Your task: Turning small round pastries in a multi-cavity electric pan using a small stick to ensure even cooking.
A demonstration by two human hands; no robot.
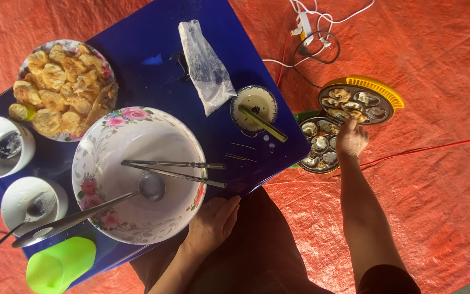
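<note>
My left hand (211, 223) rests flat on the near edge of the blue table (153, 49), just beside the big flowered bowl (101, 158); it holds nothing. A ladle (104, 204) and metal chopsticks (175, 169) lie across that bowl. My right hand (351, 137) reaches out over the round cake pans (322, 149) on the floor, fingers bunched down at the small cakes; whether it grips one is hidden. The upper pan (356, 103) with a yellow rim also holds several cakes.
A plate of fried cakes (63, 87) sits at the table's far left. Two white cups with spoons (1, 147) and a green cup (61, 265) stand nearer. A small sauce bowl (254, 106), a plastic bag (205, 65), cables (314, 38) and an orange mat (441, 190).
</note>
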